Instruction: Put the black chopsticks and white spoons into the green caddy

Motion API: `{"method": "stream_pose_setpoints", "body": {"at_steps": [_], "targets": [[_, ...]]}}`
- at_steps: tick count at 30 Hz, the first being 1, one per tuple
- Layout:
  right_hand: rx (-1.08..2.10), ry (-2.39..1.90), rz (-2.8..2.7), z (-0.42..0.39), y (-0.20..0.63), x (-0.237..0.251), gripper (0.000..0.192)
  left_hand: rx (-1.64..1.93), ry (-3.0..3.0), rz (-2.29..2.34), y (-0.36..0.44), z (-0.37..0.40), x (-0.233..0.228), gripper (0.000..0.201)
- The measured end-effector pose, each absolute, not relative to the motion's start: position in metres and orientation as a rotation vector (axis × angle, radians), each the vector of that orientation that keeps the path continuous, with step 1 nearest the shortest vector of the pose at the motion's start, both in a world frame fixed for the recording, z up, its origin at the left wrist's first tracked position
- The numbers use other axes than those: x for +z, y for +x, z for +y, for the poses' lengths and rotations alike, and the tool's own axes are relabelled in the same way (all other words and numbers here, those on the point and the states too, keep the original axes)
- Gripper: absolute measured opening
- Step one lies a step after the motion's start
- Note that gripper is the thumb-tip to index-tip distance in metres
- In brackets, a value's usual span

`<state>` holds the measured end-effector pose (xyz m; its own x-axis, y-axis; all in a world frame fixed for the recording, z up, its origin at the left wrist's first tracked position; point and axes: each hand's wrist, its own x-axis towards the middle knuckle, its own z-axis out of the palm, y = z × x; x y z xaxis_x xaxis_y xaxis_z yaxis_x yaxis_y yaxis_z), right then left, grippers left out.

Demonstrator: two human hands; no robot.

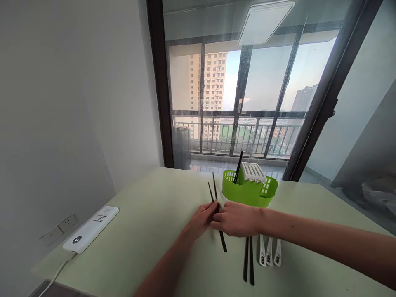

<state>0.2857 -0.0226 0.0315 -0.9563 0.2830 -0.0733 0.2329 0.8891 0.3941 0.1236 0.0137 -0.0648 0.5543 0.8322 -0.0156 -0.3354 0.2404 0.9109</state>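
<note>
Meeting over the middle of the pale green table [148, 231], both hands close on a pair of black chopsticks [216, 206] that lies slanted just in front of a green slotted holder [247, 192]. The left hand [202, 218] comes in from the lower left with its fingertips gathered together on the sticks about halfway along, and the right hand [236, 218] reaches across from the right with its fingers curled down over the same stretch, so the exact pinch beneath it cannot be made out. The far tips of the chopsticks poke out beyond the fingers toward the holder, close to its near left rim, while the near ends stick out below the right hand, pointing toward the table's front edge. The holder stands right behind the hands, with a single black chopstick [238, 167] leaning upright in it and a white slotted insert [253, 172] tilted on its top. Just under the right wrist a second pair of black chopsticks [248, 260] lies flat, and beside it to the right rest three white spoons [269, 251] in a row, partly covered by the forearm. Well off to the left, a white power strip [91, 229] sits near the table's edge by the wall, its cable trailing down. Behind the table a glass balcony door [241, 95] fills the view.
</note>
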Motion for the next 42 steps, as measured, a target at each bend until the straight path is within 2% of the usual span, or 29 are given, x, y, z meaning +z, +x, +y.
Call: {"method": "stream_pose_setpoints", "body": {"at_steps": [5, 10, 14, 16, 19, 21, 24, 26, 30, 33, 42], "targets": [[0.397, 0.728, 2.930, -0.020, 0.293, 0.052, 0.029, 1.099, 0.994, 0.617, 0.122, 0.020, -0.065, 0.051], [0.180, 1.420, 2.954, -0.005, 0.292, 0.069, 0.029, 1.166, 0.963, 0.650, 0.123, 0.020, -0.064, 0.048], [-0.243, 1.742, 2.938, 0.015, 0.288, 0.067, 0.040, 1.129, 1.090, 0.645, 0.126, 0.011, -0.058, 0.046], [-0.577, 1.813, 2.905, 0.022, 0.285, 0.061, 0.045, 1.092, 1.202, 0.624, 0.128, 0.007, -0.055, 0.046], [-1.094, 1.855, 2.813, 0.027, 0.281, 0.050, 0.043, 1.078, 1.341, 0.624, 0.129, 0.005, -0.052, 0.046], [-1.240, 1.840, 2.829, 0.027, 0.281, 0.044, 0.040, 1.112, 1.401, 0.666, 0.129, 0.006, -0.050, 0.047], [-1.253, 1.773, 2.958, 0.025, 0.282, 0.044, 0.038, 1.165, 1.471, 0.727, 0.128, 0.008, -0.048, 0.049], [-1.144, 1.774, 3.051, 0.023, 0.284, 0.049, 0.038, 1.192, 1.520, 0.755, 0.128, 0.009, -0.047, 0.049], [-0.602, 1.831, 3.191, 0.021, 0.290, 0.060, 0.039, 1.257, 1.632, 0.822, 0.129, 0.010, -0.047, 0.046], [-0.368, 1.870, 3.198, 0.019, 0.295, 0.065, 0.042, 1.258, 1.676, 0.896, 0.130, 0.009, -0.050, 0.041], [-0.276, 1.932, 3.143, 0.018, 0.298, 0.078, 0.046, 1.196, 1.699, 0.926, 0.127, 0.013, -0.054, 0.042]]}}
